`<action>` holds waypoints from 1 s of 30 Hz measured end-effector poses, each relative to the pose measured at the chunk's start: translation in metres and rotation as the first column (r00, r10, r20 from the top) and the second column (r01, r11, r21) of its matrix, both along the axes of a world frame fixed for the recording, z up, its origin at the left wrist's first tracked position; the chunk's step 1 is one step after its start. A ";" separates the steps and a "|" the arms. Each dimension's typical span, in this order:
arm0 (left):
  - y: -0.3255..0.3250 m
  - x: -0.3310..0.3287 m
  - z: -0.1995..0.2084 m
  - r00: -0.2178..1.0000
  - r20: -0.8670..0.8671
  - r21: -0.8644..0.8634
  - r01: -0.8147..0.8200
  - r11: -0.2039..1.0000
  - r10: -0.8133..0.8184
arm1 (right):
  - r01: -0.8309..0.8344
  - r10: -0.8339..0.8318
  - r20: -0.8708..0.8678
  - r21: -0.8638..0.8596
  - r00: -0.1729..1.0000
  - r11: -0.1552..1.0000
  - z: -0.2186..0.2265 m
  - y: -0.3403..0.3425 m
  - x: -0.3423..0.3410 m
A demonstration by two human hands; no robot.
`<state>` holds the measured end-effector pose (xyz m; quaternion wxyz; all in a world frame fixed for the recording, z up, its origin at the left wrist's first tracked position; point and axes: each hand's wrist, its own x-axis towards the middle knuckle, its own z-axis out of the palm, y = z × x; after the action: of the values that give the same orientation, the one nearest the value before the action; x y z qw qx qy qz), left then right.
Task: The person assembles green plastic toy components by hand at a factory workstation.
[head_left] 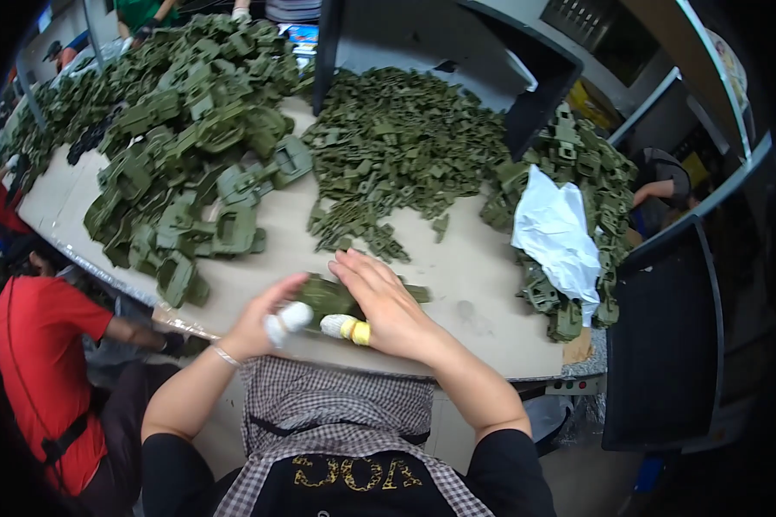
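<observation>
Close to the table's near edge, a green moulded plastic part [326,297] lies between my two hands. My right hand [390,312] reaches over it from the right, fingers stretched along its far side and wrapped thumb on the near side, and seems to grip it. On the left of the part is my left hand [257,324], slightly blurred, its fingers and thumb apart; contact with the part is not clear. Both thumbs wear white wrapping, the right one with a yellow band. Some green plastic [418,294] shows past my right hand; whether it belongs to the same part is hidden.
Large green parts [190,129] heap up on the left of the table [483,302]. Small green pieces [397,129] spill from a dark bin [388,39]. A white plastic sheet [556,233] covers more parts at right. A person in red [47,345] sits at left.
</observation>
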<state>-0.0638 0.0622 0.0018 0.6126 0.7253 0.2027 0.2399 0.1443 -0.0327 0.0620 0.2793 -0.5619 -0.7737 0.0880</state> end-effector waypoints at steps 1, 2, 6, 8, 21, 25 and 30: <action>0.009 -0.007 0.010 0.996 0.052 0.036 -0.078 0.996 0.077 | 0.013 -0.014 -0.105 -0.015 0.994 1.000 0.015 -0.008 0.008; 0.020 -0.016 0.019 0.976 0.086 0.055 -0.207 0.977 0.202 | 0.078 -0.072 -0.261 0.015 0.963 0.997 0.031 -0.020 0.015; 0.096 -0.048 0.064 0.725 0.361 0.503 -0.681 0.533 0.586 | 0.473 -0.482 -0.075 -0.110 0.873 0.874 0.005 -0.040 0.078; 0.133 -0.061 0.081 0.563 0.399 0.251 -0.826 0.504 0.724 | 0.684 -0.684 -0.013 0.027 0.730 0.729 -0.010 -0.030 0.108; 0.067 -0.008 0.068 0.763 0.339 0.385 -0.646 0.660 0.550 | 0.777 -0.879 0.475 0.537 0.044 0.328 0.013 0.029 0.293; 0.047 0.002 0.058 0.805 0.334 0.215 -0.571 0.792 0.490 | 0.677 -0.896 0.322 0.588 0.306 0.443 0.030 0.021 0.284; 0.002 0.033 0.048 0.861 0.368 0.019 -0.386 0.922 0.352 | 0.692 -0.514 -0.661 0.012 0.548 0.722 0.057 -0.007 0.187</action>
<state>-0.0311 0.0640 0.0496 0.5476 0.6447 0.2118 0.4896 0.3318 -0.0393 0.1192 0.6019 -0.6896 -0.3986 0.0569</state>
